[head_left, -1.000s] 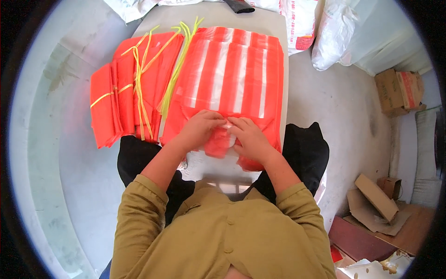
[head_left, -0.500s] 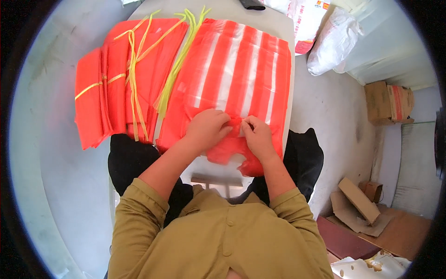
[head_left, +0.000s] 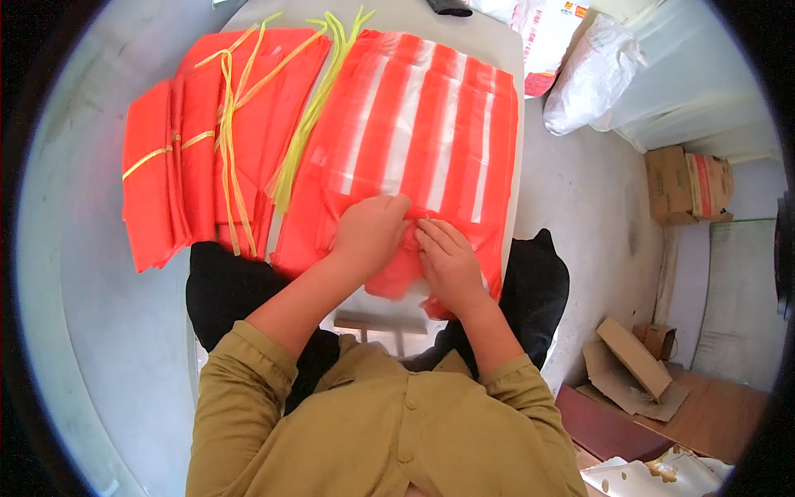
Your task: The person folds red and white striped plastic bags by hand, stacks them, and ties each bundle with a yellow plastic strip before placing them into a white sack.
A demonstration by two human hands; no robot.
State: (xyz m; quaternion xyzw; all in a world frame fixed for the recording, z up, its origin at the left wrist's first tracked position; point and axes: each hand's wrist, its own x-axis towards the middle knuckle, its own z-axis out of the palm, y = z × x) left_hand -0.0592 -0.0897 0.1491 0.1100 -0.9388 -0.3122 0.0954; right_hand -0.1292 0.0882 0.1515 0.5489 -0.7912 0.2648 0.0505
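A stack of red plastic bags with white stripes (head_left: 411,124) lies flat on the table in front of me. At its near edge, my left hand (head_left: 373,236) is closed, its fingers curled into the red plastic. Close beside it my right hand (head_left: 451,263) pinches the same edge, thumb and fingers pressed together on the bag. The loose near end of the plastic hangs below both hands over the table edge. To the left lie folded red bundles (head_left: 153,195) bound with yellow ties, and several loose yellow ties (head_left: 302,137) rest beside the stack.
The pale table (head_left: 273,14) has its rim showing at the far end. On the floor at the right are a white sack (head_left: 592,79), a cardboard box (head_left: 689,184) and flattened cardboard (head_left: 633,373). My black-clad knees flank the table's near end.
My right hand has turned inward, its fingers now lying over the bag's edge nearer my left hand. My left hand has shifted only slightly. The whole view has moved a little.
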